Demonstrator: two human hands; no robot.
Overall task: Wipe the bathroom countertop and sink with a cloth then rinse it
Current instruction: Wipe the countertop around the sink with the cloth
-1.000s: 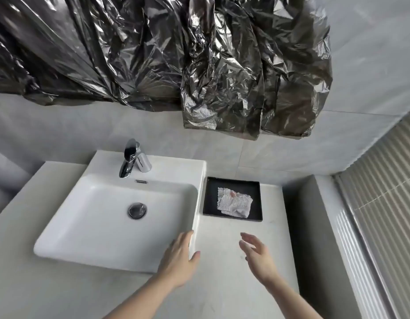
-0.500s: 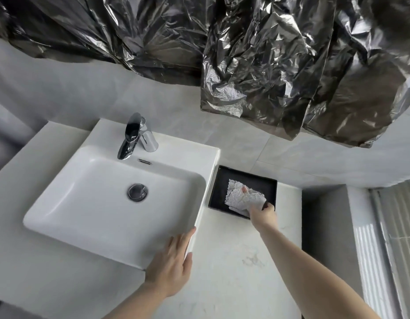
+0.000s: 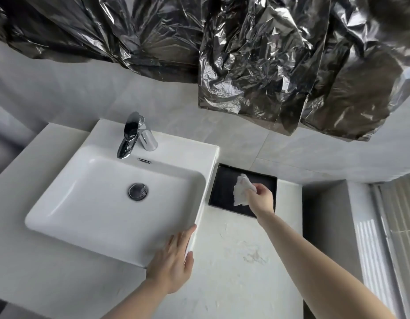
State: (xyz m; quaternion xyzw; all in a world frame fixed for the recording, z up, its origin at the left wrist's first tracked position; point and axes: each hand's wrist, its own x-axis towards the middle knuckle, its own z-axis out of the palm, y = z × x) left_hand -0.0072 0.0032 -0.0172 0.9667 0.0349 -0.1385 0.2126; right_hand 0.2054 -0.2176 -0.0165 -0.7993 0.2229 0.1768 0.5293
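Note:
A white square sink [image 3: 89, 217] sits on a pale stone countertop [image 3: 240, 268], with a chrome tap [image 3: 132, 134] at its back and a round drain [image 3: 137, 191] in the basin. Right of the sink lies a black tray [image 3: 222, 187]. My right hand [image 3: 260, 199] pinches a white crumpled cloth [image 3: 240, 192], which hangs bunched just above the tray. My left hand [image 3: 174, 261] rests flat, fingers apart, on the sink's front right corner and holds nothing.
Crumpled silver foil [image 3: 245, 54] covers the wall above the counter and hangs low over the tray. A raised grey ledge [image 3: 326, 226] bounds the counter on the right, with a ribbed window blind [image 3: 397, 249] beyond it. Faint smudges mark the counter in front of the tray.
My right hand reached out to the tray, took hold of the cloth and has lifted it into a bunch. My left hand stayed on the sink corner.

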